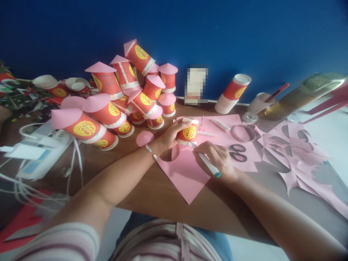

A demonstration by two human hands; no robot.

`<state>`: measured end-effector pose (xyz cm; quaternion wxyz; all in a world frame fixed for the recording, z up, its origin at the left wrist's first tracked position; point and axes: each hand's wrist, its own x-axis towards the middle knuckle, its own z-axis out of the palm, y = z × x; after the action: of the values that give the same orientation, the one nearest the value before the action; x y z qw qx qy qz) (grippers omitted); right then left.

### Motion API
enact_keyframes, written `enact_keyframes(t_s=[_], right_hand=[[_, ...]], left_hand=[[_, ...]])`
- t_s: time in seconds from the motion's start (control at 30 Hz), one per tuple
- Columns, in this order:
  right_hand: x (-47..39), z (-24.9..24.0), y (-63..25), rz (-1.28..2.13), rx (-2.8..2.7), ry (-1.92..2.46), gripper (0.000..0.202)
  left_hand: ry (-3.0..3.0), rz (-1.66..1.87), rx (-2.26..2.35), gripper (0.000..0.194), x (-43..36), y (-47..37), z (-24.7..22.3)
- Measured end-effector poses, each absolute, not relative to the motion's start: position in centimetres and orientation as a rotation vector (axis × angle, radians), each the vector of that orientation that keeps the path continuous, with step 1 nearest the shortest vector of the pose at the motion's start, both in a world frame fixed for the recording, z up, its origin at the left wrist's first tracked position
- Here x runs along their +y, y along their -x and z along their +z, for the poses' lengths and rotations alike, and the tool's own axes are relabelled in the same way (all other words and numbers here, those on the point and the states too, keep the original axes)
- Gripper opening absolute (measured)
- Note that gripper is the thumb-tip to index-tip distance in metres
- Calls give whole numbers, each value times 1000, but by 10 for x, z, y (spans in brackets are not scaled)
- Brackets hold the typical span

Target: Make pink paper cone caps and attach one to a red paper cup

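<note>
My left hand (174,133) is wrapped round the side of a red paper cup (187,135) with a yellow round emblem and a white rim. In my right hand (217,157) is a white marker pen (207,164) with a green end, its tip at or close to the cup's lower white band. Beneath both hands lies pink paper (190,183) with a round hole cut in it. Scissors (238,153) with dark handle loops rest on the paper, just right of my right hand. A small pink cone (145,138) is beside my left wrist.
Many red cups with pink cone tops (104,81) are piled at the left, by a white power strip (45,152) and loose cables. Stacked cups (233,92), a tape roll (243,133), a bottle (299,95) and pink paper scraps (299,145) are on the right.
</note>
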<state>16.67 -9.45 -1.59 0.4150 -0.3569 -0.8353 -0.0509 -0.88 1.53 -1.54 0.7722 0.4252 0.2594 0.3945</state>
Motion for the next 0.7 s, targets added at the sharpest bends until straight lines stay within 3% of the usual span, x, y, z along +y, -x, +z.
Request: enact_keyframes(t_s=[0.7], right_hand=[[-93,-17,-167,-204,-2092,933,18]], left_hand=[[-912,831,525,34,17,9,-20]])
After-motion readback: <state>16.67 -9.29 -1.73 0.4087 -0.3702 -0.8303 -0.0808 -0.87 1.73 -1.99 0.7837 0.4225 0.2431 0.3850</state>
